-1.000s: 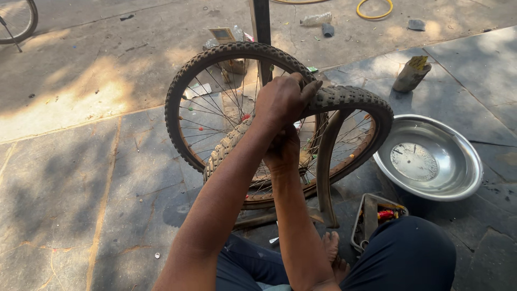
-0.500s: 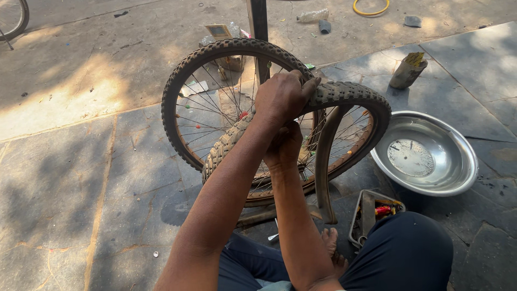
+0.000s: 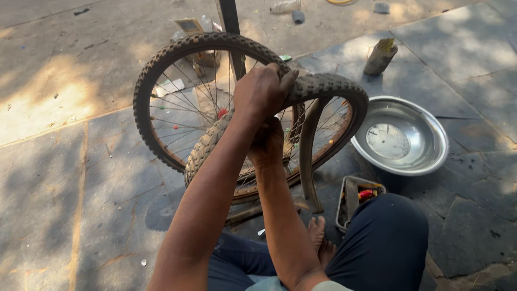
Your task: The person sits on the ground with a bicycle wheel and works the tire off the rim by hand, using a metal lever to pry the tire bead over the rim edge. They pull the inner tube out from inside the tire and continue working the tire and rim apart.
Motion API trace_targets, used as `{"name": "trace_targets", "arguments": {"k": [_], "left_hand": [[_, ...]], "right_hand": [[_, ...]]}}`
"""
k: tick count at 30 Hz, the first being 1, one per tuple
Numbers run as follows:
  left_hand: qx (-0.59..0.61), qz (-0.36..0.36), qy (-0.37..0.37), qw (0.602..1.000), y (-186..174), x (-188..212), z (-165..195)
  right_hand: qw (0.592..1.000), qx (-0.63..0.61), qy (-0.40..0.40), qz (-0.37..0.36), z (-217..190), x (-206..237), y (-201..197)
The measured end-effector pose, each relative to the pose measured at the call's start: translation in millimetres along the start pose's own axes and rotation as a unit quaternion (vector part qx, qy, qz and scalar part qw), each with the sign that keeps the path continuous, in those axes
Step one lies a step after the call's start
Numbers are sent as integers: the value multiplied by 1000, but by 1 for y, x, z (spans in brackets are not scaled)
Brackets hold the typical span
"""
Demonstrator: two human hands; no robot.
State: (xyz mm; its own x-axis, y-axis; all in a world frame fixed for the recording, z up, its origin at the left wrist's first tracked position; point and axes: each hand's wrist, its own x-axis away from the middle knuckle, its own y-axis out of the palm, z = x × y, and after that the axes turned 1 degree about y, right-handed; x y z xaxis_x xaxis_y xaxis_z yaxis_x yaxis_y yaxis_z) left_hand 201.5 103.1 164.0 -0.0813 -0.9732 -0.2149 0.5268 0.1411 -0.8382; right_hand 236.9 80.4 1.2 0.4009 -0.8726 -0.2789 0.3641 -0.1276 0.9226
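Observation:
A spoked bicycle wheel (image 3: 177, 118) stands on the pavement in front of me, its knobbly tyre (image 3: 156, 70) partly pulled off the rim on the near side. My left hand (image 3: 262, 91) is clamped over the top of the tyre where it twists. Just beneath it, my right hand (image 3: 267, 143) grips the tyre and rim, partly hidden by my left forearm. A grey rubber strip (image 3: 308, 156) hangs down from the tyre to the ground. My bare foot (image 3: 318, 237) rests by the wheel's base.
A shiny steel bowl (image 3: 431, 153) holding water sits to the right of the wheel. A small open box of tools (image 3: 356, 196) lies by my knee. A dark pole (image 3: 229, 16) rises behind the wheel, and a tattered upright object (image 3: 379, 56) stands farther back.
Both hands keep their grip on the tyre at the same spot. The wheel and hands have barely shifted in view.

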Motion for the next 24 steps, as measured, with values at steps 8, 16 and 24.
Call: {"name": "trace_targets", "arguments": {"k": [8, 16, 24], "left_hand": [[-23, 31, -4, 999, 11, 3, 1], [-54, 71, 17, 996, 18, 9, -11], [-62, 75, -6, 995, 33, 3, -23]], "right_hand": [[998, 27, -55, 30, -2, 9, -17], [988, 127, -87, -30, 1, 8, -29], [989, 136, -48, 38, -4, 8, -26]]}}
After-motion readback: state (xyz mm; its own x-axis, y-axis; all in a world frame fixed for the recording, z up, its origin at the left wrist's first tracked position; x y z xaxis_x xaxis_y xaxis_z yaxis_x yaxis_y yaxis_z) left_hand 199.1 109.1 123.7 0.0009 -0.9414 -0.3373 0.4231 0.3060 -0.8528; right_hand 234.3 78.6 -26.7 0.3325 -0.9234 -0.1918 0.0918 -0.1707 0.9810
